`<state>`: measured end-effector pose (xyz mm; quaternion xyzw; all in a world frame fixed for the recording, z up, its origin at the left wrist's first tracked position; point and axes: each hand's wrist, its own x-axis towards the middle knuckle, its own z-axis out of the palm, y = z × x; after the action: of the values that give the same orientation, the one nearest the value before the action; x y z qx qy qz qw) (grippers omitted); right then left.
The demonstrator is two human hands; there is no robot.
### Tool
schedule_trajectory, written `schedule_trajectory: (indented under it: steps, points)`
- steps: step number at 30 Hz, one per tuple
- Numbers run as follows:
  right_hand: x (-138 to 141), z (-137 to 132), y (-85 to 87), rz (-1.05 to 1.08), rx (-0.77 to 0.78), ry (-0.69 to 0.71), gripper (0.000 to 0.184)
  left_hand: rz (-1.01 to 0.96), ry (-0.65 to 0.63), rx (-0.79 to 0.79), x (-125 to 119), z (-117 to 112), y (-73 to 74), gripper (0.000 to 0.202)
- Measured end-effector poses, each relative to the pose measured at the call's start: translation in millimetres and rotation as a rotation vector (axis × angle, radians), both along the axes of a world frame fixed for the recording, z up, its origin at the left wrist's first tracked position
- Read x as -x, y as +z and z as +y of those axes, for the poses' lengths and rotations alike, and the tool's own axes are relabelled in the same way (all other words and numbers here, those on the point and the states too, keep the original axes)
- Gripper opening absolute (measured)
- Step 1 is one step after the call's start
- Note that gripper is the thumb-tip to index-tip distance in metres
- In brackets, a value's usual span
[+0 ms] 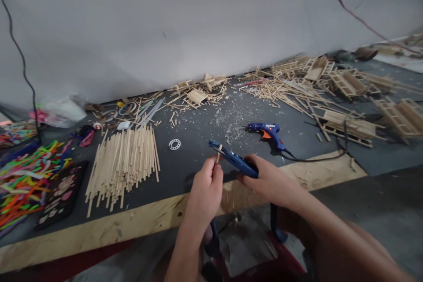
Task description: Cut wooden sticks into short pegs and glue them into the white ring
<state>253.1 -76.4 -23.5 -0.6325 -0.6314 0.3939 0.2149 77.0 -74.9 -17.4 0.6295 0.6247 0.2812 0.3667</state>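
My left hand (206, 191) pinches a short wooden stick (217, 157) upright above the table's front edge. My right hand (269, 180) grips blue cutting pliers (231, 158), whose jaws sit around the stick's upper part. A bundle of long wooden sticks (123, 165) lies to the left on the dark mat (198, 123). A blue glue gun (269, 133) rests on the mat just beyond my right hand, its black cord trailing right.
Colourful pipe cleaners (26, 176) lie at far left. A white ring (174, 144) sits mid-mat. Stick offcuts and small glued stick frames (343, 83) crowd the back and right. A white sheet wall (185, 26) stands behind. A bare wooden strip (99, 229) edges the table.
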Motion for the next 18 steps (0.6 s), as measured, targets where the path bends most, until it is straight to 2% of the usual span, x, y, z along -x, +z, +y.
schedule_trajectory:
  steps: [5, 7, 11, 14, 18]
  points:
    - [-10, 8, -0.6, 0.07, 0.054, -0.111, 0.033, 0.11, -0.001, 0.036, 16, 19, -1.9, 0.03]
    - [-15, 13, -1.4, 0.083, 0.051, -0.172, 0.034, 0.192, -0.041, 0.022, 16, 24, -4.8, 0.027]
    - [-24, 20, -1.7, 0.1, 0.005, -0.267, 0.033, 0.263, -0.319, -0.009, -2, 23, -13.5, 0.019]
    - [-32, 23, -1.0, 0.12, 0.04, -0.301, 0.035, 0.262, -0.509, -0.031, -19, 17, -19.1, 0.01]
    - [-48, 30, -0.9, 0.144, 0.042, -0.347, 0.036, 0.302, -0.593, -0.005, -30, 12, -22.7, 0.012]
